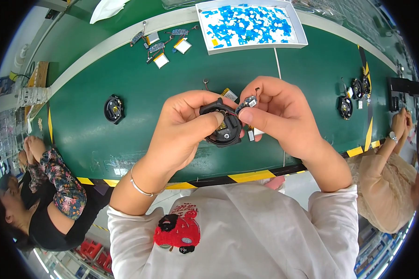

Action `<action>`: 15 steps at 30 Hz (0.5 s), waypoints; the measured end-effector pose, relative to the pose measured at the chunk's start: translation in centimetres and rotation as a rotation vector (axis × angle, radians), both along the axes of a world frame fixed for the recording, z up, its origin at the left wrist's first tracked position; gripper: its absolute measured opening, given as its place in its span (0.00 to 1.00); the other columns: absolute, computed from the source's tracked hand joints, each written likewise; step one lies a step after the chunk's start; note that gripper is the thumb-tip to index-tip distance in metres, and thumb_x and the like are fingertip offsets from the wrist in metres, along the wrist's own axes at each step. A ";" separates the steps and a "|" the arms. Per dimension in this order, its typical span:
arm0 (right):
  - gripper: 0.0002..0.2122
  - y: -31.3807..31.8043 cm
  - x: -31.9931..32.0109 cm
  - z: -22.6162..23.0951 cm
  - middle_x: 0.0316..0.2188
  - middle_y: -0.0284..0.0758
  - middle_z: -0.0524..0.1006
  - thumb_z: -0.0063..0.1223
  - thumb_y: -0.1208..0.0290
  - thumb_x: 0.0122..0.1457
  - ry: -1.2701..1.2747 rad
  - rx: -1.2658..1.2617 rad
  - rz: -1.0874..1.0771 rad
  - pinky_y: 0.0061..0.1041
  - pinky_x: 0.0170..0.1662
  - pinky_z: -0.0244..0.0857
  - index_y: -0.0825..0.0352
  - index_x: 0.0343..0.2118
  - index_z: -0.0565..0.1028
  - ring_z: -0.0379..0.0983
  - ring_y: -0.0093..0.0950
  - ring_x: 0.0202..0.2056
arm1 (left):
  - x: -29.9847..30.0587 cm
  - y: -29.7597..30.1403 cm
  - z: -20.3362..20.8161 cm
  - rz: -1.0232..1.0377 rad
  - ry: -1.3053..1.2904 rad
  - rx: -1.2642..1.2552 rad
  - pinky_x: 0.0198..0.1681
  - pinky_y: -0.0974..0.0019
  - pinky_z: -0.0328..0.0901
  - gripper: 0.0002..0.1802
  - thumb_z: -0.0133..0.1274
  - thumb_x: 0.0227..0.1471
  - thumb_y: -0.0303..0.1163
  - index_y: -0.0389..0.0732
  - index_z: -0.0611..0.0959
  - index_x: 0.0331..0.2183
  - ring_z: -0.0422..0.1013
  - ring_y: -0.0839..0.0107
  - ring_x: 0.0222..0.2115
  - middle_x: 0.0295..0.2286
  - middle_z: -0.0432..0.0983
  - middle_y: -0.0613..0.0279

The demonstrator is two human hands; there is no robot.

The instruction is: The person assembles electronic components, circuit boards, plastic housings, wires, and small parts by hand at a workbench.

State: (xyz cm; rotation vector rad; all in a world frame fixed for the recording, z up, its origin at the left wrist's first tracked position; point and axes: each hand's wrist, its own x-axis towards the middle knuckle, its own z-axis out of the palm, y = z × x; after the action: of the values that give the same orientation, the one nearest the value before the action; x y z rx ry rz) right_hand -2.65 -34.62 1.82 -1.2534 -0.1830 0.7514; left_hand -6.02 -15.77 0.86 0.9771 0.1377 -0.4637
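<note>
My left hand (184, 118) grips a round black plastic housing (227, 136) above the green table, its thumb pressed on the inside. The housing's open face is turned up and shows a small yellowish part within. Close against its right edge, my right hand (279, 114) pinches a small circuit board (249, 102) between thumb and fingers. Thin wires run between the board and the housing. A silver battery pack (257, 132) shows below my right fingers, partly hidden. Just beyond my hands lies another battery (229, 95) on the table, half covered by them.
A white box (256, 49) of blue and white pieces stands at the back. Several batteries with circuit boards (161, 60) lie left of it. One black housing (113, 109) sits at left; several more (345, 107) are at right. People sit on both sides.
</note>
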 end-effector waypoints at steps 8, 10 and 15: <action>0.04 0.2 -0.4 -0.2 0.21 0.26 0.70 0.53 0.77 0.54 -0.054 0.057 -0.050 0.12 0.21 0.58 0.68 0.29 0.68 0.68 0.12 0.24 | -0.1 0.3 -0.1 -0.013 -0.046 -0.032 0.35 0.66 0.70 0.10 0.45 0.48 0.18 0.27 0.77 0.35 0.75 0.65 0.28 0.30 0.76 0.52; 0.05 0.3 -0.4 -0.1 0.22 0.26 0.70 0.53 0.78 0.53 -0.060 0.062 -0.044 0.12 0.22 0.58 0.68 0.30 0.68 0.68 0.12 0.24 | 0.0 0.4 -0.1 -0.019 -0.023 -0.045 0.35 0.66 0.70 0.10 0.45 0.48 0.18 0.27 0.77 0.35 0.75 0.65 0.28 0.30 0.76 0.52; 0.12 0.1 -0.3 -0.1 0.27 0.31 0.73 0.53 0.82 0.49 -0.050 -0.027 0.090 0.13 0.26 0.64 0.69 0.36 0.66 0.71 0.17 0.26 | 0.0 0.6 -0.1 0.009 0.035 -0.045 0.36 0.66 0.70 0.11 0.45 0.49 0.18 0.27 0.77 0.35 0.75 0.65 0.30 0.30 0.76 0.51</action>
State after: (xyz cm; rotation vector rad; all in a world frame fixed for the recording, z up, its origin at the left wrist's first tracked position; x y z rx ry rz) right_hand -3.00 -34.50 1.72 -1.2973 -0.2720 0.8024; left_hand -6.01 -15.16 0.74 0.9245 0.1621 -0.4741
